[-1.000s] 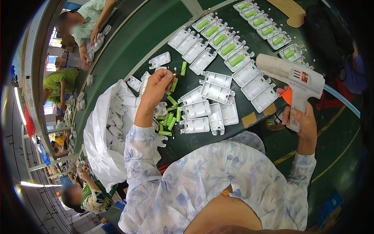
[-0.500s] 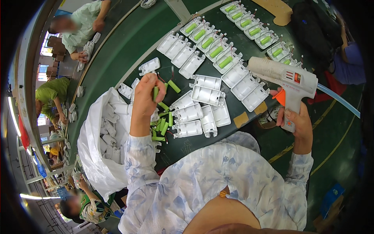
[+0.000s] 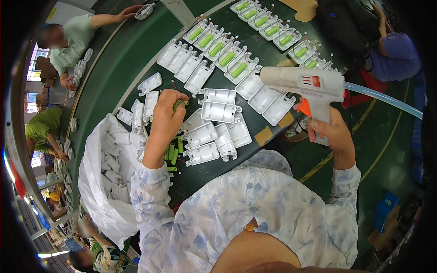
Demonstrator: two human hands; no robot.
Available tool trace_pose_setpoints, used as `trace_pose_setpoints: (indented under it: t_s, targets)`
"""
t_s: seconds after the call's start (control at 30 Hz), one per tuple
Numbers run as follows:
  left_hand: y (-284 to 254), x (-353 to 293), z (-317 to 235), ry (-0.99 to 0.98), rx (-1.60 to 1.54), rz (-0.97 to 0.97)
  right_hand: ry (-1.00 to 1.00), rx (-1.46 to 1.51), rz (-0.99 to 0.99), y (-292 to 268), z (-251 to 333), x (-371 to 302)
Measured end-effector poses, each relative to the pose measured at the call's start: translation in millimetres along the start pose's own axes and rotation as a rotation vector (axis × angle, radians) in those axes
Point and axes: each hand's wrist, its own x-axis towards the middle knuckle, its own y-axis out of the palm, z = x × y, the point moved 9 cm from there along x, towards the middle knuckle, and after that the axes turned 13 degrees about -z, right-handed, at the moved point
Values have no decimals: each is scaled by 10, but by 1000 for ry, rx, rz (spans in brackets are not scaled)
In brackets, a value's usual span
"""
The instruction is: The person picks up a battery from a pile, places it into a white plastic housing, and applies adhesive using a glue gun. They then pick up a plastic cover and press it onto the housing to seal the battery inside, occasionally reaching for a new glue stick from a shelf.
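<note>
My left hand point(image 3: 166, 113) is closed in a pinch over the table, with a green battery cell point(image 3: 179, 105) at its fingertips. Loose green cells point(image 3: 173, 154) lie in a heap beneath the wrist. My right hand point(image 3: 336, 133) grips a white hot glue gun point(image 3: 330, 84), its fingers by the orange trigger point(image 3: 304, 108). The gun's nozzle end points left, over empty white plastic housings point(image 3: 264, 98). Just right of my left hand, more empty housings point(image 3: 221, 111) are stacked loosely. Farther off, rows of housings point(image 3: 227, 57) each hold a green cell with thin wires.
A white plastic bag point(image 3: 93, 182) full of white parts stands at the table's left edge. The glue gun trails a pale blue tube point(image 3: 387, 94) rightward. Brown cardboard pieces point(image 3: 265, 136) lie along the edge. Co-workers sit along a line point(image 3: 102, 52) at left; another person point(image 3: 396, 57) is at far right.
The view has shifted, so the table appears farther left. My left hand has moved right across the table toward the stacked housings. A co-worker at upper left has stretched an arm to a white part.
</note>
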Motion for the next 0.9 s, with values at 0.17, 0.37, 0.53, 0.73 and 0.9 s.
trace_pose_setpoints:
  t_s: [0.17,0.37,0.53,0.73,0.9]
  targets:
    - [48,-35,-54,-72,-153,2,61,-86,67,67,11,-3]
    - [141,-30,211,-482,-478,143,96,-213,81,164,6,-4]
    - [134,-45,216,-466,-587,98,119,-220,110,220,22,15]
    - [25,69,-60,-233,-433,3,120,-216,105,220,7,31]
    - [195,289,-496,-101,-178,42,129,-159,111,158,-39,30]
